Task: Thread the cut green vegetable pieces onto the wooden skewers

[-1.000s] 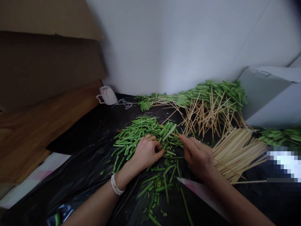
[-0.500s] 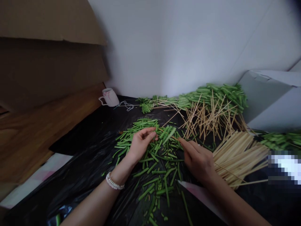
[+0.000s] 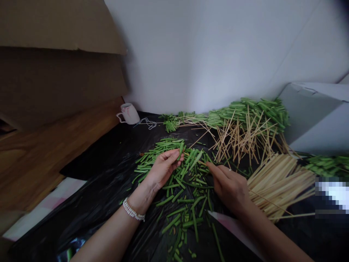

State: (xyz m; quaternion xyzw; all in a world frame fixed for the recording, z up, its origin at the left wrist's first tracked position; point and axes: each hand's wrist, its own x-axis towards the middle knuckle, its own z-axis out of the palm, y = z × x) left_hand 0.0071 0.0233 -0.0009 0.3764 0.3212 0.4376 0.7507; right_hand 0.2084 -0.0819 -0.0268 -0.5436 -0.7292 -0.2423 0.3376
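Observation:
A short green stalk piece (image 3: 181,148) is pinched between the thumb and fingers of my left hand (image 3: 163,167). My right hand (image 3: 230,185) is closed on a thin bamboo skewer (image 3: 203,162), which points left toward that piece. Several green pieces (image 3: 195,157) sit side by side across the skewer, between my two hands. The skewer's tip is close to the held piece; whether it has gone in, I cannot tell. Below and around my hands lies a loose heap of cut green stalks (image 3: 178,193) on black plastic sheeting (image 3: 109,203).
Loaded skewers (image 3: 249,112) are piled along the wall, bare ends toward me. A bundle of plain skewers (image 3: 280,182) lies right of my right hand. At the back left stands a white mug (image 3: 129,113) beside a cord (image 3: 149,123). Cardboard (image 3: 60,72) and a white box (image 3: 319,112) flank the sheet.
The green piece in my left fingers now stands up more plainly, close to the skewer tip. My right hand keeps its hold on the skewer. The whole view has shifted slightly.

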